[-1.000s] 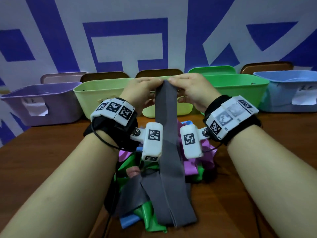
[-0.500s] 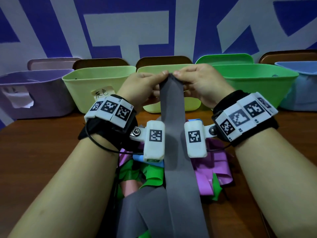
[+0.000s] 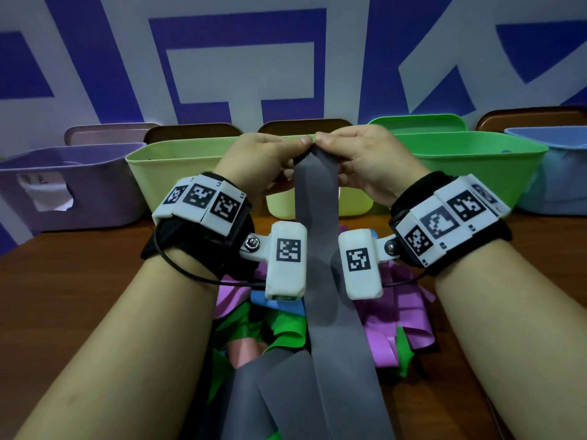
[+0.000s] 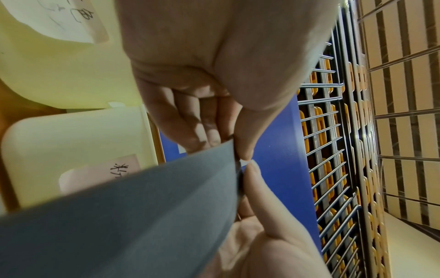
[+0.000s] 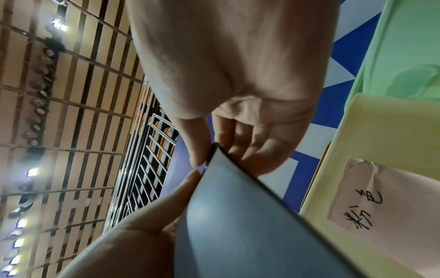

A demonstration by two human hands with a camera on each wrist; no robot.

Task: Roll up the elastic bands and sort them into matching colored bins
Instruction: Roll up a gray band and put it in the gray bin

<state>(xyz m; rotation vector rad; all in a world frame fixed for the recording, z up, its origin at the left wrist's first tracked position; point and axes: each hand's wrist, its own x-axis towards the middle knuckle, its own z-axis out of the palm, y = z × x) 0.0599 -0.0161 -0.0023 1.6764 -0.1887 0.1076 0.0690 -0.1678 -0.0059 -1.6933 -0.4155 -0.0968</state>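
Grey band (image 3: 317, 236): top end pinched by left hand (image 3: 254, 163) and right hand (image 3: 365, 160), raised higher than before; rolling not begun.

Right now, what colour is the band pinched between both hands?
Plain grey band, no pattern, pinched at its top end by left hand and right hand; clearest in head view.

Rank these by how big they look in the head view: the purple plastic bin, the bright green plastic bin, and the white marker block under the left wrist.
1. Bright green plastic bin and purple plastic bin: they look much alike, both partly hidden, so I won't separate them.
2. White marker block under the left wrist: smallest, though nearest the camera.
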